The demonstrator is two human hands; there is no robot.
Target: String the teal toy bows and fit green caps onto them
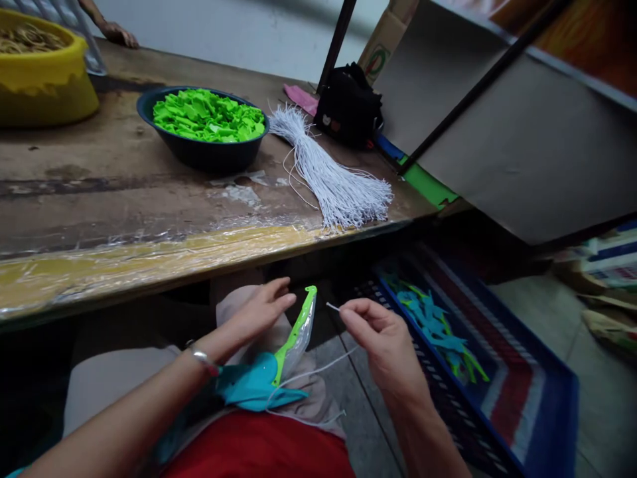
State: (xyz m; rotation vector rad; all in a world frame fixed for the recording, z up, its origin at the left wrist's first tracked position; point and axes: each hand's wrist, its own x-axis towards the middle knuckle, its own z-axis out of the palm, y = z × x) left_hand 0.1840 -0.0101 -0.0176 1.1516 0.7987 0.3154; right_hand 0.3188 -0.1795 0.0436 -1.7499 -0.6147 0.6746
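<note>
My right hand (381, 335) pinches a white cord (323, 367) close to its tip, which pokes out past the thumb and forefinger. More of this cord runs down across my lap. On my lap lies a teal plastic piece (253, 384), joined to or lying against a lime-green strip with a clear plastic part (297, 335). The strip points up between my two hands. Just left of its top end is my left hand (266, 305), fingers stretched out and holding nothing. It wears a bracelet at the wrist. How cord and pieces connect is hard to make out.
On the table (74, 199) stand a dark bowl (209, 156) of green pieces, a bundle of white cords (343, 186), a yellow tub (47, 93) and a black bag (348, 109). A blue crate (448, 405) with teal-green pieces sits lower right. Another person's hand (118, 33) rests at the back.
</note>
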